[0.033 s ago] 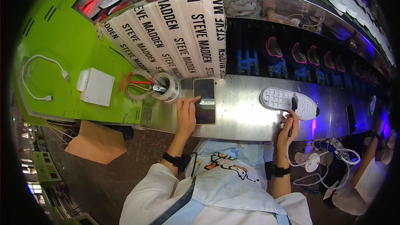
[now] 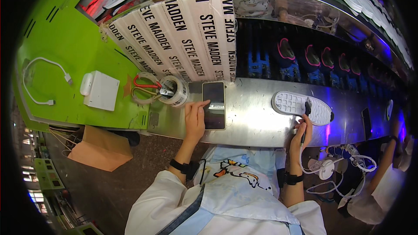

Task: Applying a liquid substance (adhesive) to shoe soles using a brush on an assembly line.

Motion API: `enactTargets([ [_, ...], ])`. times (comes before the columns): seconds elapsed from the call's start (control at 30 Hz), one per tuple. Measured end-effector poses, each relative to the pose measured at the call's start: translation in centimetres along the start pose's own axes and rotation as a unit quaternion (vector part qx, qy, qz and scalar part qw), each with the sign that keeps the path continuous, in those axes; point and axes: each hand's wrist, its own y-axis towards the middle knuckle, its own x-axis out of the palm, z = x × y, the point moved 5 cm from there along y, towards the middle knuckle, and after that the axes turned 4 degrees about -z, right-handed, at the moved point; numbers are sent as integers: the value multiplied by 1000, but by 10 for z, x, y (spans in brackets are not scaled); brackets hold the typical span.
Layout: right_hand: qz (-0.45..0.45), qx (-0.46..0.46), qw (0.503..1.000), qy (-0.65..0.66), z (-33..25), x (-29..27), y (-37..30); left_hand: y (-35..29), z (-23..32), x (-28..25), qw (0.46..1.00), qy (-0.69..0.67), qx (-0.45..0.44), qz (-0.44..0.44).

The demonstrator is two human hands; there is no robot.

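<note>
My left hand point(image 2: 194, 117) rests at the left edge of a dark-screened phone point(image 2: 214, 119). Its index finger stretches onto the screen and the other fingers are loosely curled; it grips nothing. A white shoe sole point(image 2: 287, 104), its grid-patterned side up, lies on the metal bench to the right. In my right hand point(image 2: 306, 133) is a thin dark-handled brush point(image 2: 308, 105), held between the fingers. Its black head is over the sole and seems to touch it.
Left of the phone stand a cup point(image 2: 177, 95) and red-handled scissors point(image 2: 141, 80). Behind is a printed carton point(image 2: 187, 39). A white box point(image 2: 104, 93) and cable point(image 2: 43, 58) lie on the green table point(image 2: 65, 43). Another person's arm point(image 2: 383, 165) is at the far right.
My hands, the phone, the brush and the sole have not visibly moved. The other person's arm at the far right has shifted slightly.
</note>
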Motion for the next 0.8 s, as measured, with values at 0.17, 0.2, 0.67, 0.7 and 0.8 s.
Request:
enactTargets([
  [0.17,5,0,1000,1,2,0,0,-6,-9,-6,999,-8,-21,25],
  [0.2,7,0,1000,0,2,-1,0,-9,-13,-6,999,-8,-20,24],
  [0.67,25,-105,984,-140,-17,-1,3,-5,-10,-10,993,-49,-45,95],
  [0.7,25,-105,984,-139,-17,0,3,-5,-10,-10,993,-49,-45,96],
  [0.8,24,-121,980,-157,-20,1,2,-4,-7,-10,996,-17,-34,82],
])
